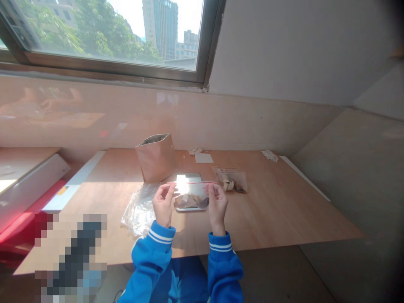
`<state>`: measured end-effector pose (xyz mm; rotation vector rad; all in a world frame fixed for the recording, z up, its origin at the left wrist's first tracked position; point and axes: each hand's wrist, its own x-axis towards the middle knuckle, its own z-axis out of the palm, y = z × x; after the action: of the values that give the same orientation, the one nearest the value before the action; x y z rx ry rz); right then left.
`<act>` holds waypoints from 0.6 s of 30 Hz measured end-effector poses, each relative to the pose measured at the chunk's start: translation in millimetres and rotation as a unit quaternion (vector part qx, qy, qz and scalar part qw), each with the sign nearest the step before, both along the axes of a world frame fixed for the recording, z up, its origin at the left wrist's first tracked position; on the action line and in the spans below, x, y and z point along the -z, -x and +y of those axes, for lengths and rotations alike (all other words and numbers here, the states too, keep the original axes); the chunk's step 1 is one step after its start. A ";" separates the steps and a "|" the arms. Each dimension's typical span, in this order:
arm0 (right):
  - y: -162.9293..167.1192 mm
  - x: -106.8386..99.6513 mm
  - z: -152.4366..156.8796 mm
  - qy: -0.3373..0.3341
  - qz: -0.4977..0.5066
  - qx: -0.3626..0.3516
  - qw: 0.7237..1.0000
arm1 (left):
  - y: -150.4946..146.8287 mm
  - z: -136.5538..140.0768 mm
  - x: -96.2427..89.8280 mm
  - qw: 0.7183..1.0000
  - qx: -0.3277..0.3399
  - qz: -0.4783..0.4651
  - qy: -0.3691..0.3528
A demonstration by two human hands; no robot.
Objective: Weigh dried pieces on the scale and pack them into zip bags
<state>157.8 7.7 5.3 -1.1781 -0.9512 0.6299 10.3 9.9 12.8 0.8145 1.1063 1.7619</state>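
Observation:
Between my two hands hangs a clear zip bag (191, 201) with a red seal strip and brown-and-pale dried pieces in its bottom. My left hand (163, 205) pinches the top left corner of the bag. At the top right corner, the fingers of my right hand (217, 204) are closed on it too. Behind and under the bag lies a flat white scale (188, 178), partly hidden and bright with glare. Another filled zip bag (233, 181) rests on the table to the right, with similar pieces inside.
A brown paper bag (155, 159) stands open at the back left of the wooden table (277, 202). Crumpled clear plastic (139, 208) lies by my left hand. Near the wall are a white paper (204, 158) and crumpled scraps (269, 155). A blurred patch covers the lower left.

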 end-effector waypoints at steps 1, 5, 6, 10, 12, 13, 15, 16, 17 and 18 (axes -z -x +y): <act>-0.6 -1.3 -0.6 -0.003 -0.003 0.002 1.000 | 0.9 0.5 -0.4 1.000 0.000 -0.006 0.000; -2.8 -4.9 -1.5 -0.012 0.005 0.003 1.000 | -0.1 1.7 -1.6 1.000 0.011 -0.027 0.003; -3.4 -5.1 -1.3 -0.014 0.006 -0.001 1.000 | -1.3 1.7 -1.3 1.000 0.014 -0.027 0.003; -5.8 -4.8 -0.7 -0.006 0.007 -0.037 0.999 | -6.4 0.8 2.0 0.999 0.023 -0.030 0.003; -6.3 -4.6 -1.0 0.001 0.007 -0.047 0.999 | -7.1 -0.1 2.9 0.999 0.026 -0.033 0.006; -6.5 -4.3 -1.2 0.003 0.008 -0.048 0.999 | -6.9 -0.6 2.8 0.999 0.027 -0.033 0.008; -7.0 -2.9 -1.4 0.006 0.010 -0.045 0.999 | -5.3 -1.2 1.9 0.999 0.027 -0.029 0.008; -7.3 -1.7 -1.3 0.008 0.012 -0.045 0.999 | -4.2 -1.3 1.3 0.999 0.024 -0.023 0.006; -7.6 -0.3 -1.0 0.010 0.015 -0.046 0.999 | -3.1 -1.3 0.7 1.000 0.018 -0.015 0.003; -7.9 1.1 -0.6 0.013 0.016 -0.052 0.998 | -2.0 -1.3 0.2 1.000 0.011 -0.006 0.000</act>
<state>165.7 7.1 4.2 -1.1446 -0.9838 0.7437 12.3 8.6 12.6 0.8115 1.0846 1.7478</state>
